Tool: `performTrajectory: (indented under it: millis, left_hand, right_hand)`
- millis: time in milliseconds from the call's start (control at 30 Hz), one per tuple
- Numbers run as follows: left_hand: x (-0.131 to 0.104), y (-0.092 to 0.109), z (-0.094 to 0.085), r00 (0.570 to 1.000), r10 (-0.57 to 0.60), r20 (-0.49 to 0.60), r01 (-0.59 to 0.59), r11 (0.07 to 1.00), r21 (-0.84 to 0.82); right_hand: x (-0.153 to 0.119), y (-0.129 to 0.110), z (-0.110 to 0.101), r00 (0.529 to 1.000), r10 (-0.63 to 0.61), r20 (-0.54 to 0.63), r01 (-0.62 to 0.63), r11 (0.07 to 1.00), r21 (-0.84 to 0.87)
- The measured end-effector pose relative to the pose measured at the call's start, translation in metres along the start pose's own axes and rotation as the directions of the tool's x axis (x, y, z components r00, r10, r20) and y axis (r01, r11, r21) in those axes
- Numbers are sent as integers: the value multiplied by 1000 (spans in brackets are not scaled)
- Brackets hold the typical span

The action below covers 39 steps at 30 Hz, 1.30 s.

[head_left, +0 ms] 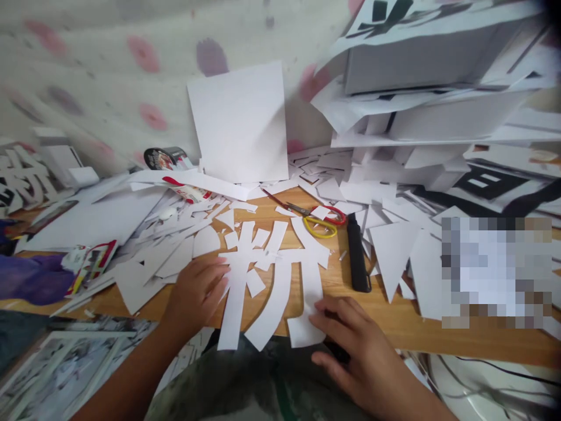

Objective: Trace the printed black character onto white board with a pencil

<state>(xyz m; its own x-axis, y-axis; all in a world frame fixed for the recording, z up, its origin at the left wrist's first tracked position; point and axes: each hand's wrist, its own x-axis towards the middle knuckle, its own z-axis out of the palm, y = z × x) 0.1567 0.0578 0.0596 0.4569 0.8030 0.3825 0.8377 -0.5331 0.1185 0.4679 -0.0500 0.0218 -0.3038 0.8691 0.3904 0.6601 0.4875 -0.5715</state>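
A white cut-out Chinese character (281, 292) lies on the wooden table, its lower strokes sticking out past the front edge above my lap. My left hand (197, 286) rests at its left side, fingers stretched out and fingertips touching the edge. On the lower right stroke, the fingertips of my right hand (350, 339) make contact, with thumb and fingers spread apart. Just beyond the character lie scissors (322, 221) with red and yellow handles. A black utility knife (358, 254) lies to the right of it.
White offcuts (175, 257) cover much of the wooden table (394, 333). Upright at the back stands a white square board (241, 123). Stacked boards and sheets (421, 111) rise at the right. A purple bag (30, 280) sits at the left edge. Cables (473, 380) hang below.
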Motion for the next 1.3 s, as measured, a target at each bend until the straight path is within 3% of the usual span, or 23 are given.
performTrajectory:
  millis: [67, 167, 267, 367, 500, 800, 900, 1000, 1067, 1200, 1300]
  left_hand:
    - [28, 14, 6, 994, 88, 64, -86, 996, -33]
    - [60, 29, 19, 952, 233, 199, -211, 969, -125]
    - [73, 29, 33, 948, 212, 239, -190, 975, -112]
    - [74, 21, 42, 946, 203, 254, -187, 979, -84]
    - [73, 10, 48, 918, 303, 256, -291, 953, -85]
    - [84, -3, 60, 869, 472, 149, -452, 879, -154]
    - [82, -4, 63, 885, 450, 115, -427, 886, -178]
    - [80, -2, 64, 914, 383, 137, -354, 915, -196]
    - [80, -3, 63, 910, 382, 163, -344, 913, -219]
    - [82, -11, 61, 856, 479, 195, -412, 859, -305]
    - [84, -16, 62, 828, 524, 198, -438, 827, -352]
  right_hand:
    - [10, 5, -6, 999, 25, -30, -25, 1000, 7]
    - [31, 13, -7, 995, 68, -78, -75, 994, -84]
    - [51, 17, 3, 989, 110, -103, -129, 971, -199]
    - [61, 17, 15, 982, 135, -130, -167, 944, -284]
    - [62, 16, 25, 983, 116, -143, -156, 937, -312]
    - [63, 20, 26, 992, 79, -95, -107, 931, -348]
    - [66, 15, 22, 995, 73, -68, -94, 911, -402]
    - [80, 8, 13, 996, 82, 31, -56, 867, -495]
    - [95, 6, 6, 989, 81, 121, -5, 848, -530]
    - [120, 15, 4, 960, -44, 277, 159, 899, -407]
    - [126, 26, 12, 963, -111, 246, 176, 948, -265]
